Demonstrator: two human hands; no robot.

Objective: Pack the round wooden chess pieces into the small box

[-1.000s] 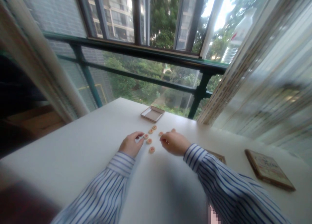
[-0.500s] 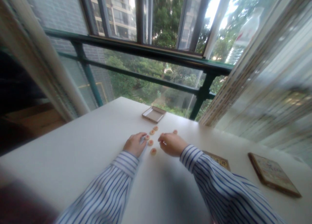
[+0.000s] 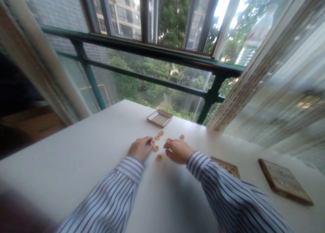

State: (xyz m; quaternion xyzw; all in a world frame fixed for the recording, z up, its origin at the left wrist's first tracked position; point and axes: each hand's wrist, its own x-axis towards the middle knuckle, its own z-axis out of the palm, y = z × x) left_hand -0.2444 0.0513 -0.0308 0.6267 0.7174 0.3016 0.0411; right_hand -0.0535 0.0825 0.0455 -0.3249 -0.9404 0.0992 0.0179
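My left hand (image 3: 139, 149) has its thumb and forefinger closed around a round wooden xiangqi piece (image 3: 152, 142) with a red mark. Across from it, my right hand (image 3: 179, 150) is curled, with another xiangqi piece (image 3: 168, 139) showing at its fingertips, partly hidden by them. Between the hands lie a xiangqi piece (image 3: 156, 148) and, closer to me, a second piece (image 3: 159, 157). Two pieces touch just beyond my left hand, the nearer piece (image 3: 157, 137) and the farther piece (image 3: 161, 133). A lone piece (image 3: 182, 137) rests beyond my right hand.
A shallow open box tray (image 3: 159, 118) sits near the far edge of the white table (image 3: 83, 158). To the right are a box (image 3: 285, 182) and a flat patterned item (image 3: 227, 167) partly under my right sleeve. A green railing (image 3: 152, 53) and windows stand behind.
My right fingers have shifted slightly, and a piece now shows at their tips. My left hand stays at its piece, its fingers slightly moved. The view has shifted a little.
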